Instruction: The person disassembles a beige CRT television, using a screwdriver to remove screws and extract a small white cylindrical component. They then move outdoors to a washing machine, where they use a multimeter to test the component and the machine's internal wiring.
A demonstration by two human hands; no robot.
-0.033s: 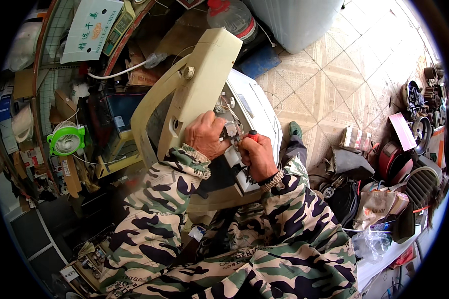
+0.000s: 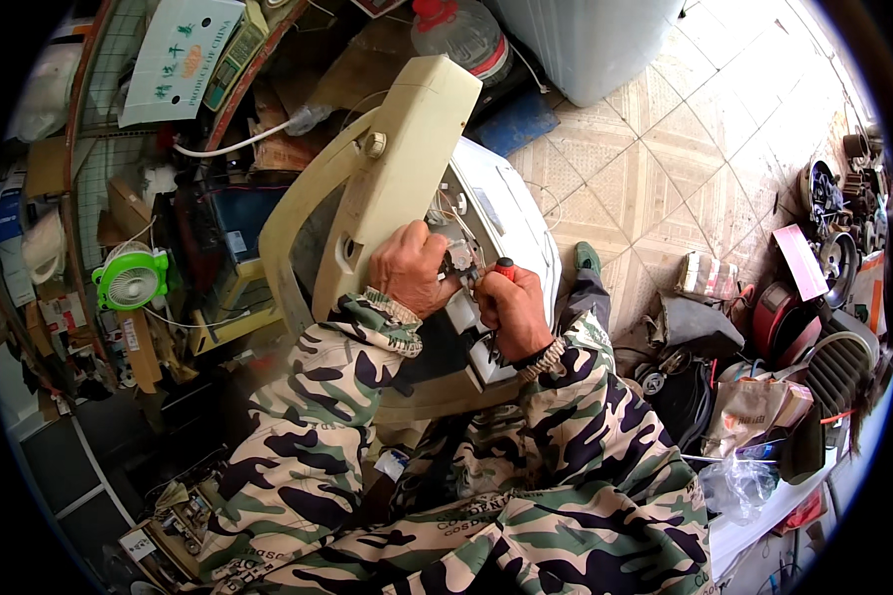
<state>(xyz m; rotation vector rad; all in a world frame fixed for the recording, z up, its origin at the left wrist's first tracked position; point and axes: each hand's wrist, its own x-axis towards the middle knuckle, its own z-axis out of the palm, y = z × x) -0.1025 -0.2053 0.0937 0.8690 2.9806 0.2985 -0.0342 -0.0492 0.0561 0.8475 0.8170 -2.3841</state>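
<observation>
My left hand (image 2: pixel 407 266) has its fingers curled around a small silver metal part (image 2: pixel 460 258) with wires, inside an opened appliance. My right hand (image 2: pixel 509 309), just to the right, grips a red-and-black tool handle (image 2: pixel 504 270) against that part; the tool's working end is too small to make out. The appliance has a tall cream plastic housing (image 2: pixel 404 149) with a knob (image 2: pixel 374 145), standing at the left of my hands, and a white shell (image 2: pixel 506 208) to their right. Several thin wires run inside it, partly hidden by my fingers.
A green fan (image 2: pixel 131 281), cardboard and cluttered shelves fill the left. A water jug (image 2: pixel 461 40) and grey bin (image 2: pixel 590 40) stand behind. Tiled floor (image 2: pixel 680 149) shows upper right, with piled pans, bags and parts along the right (image 2: pixel 784 322). My shoe (image 2: pixel 586 256) is beside the appliance.
</observation>
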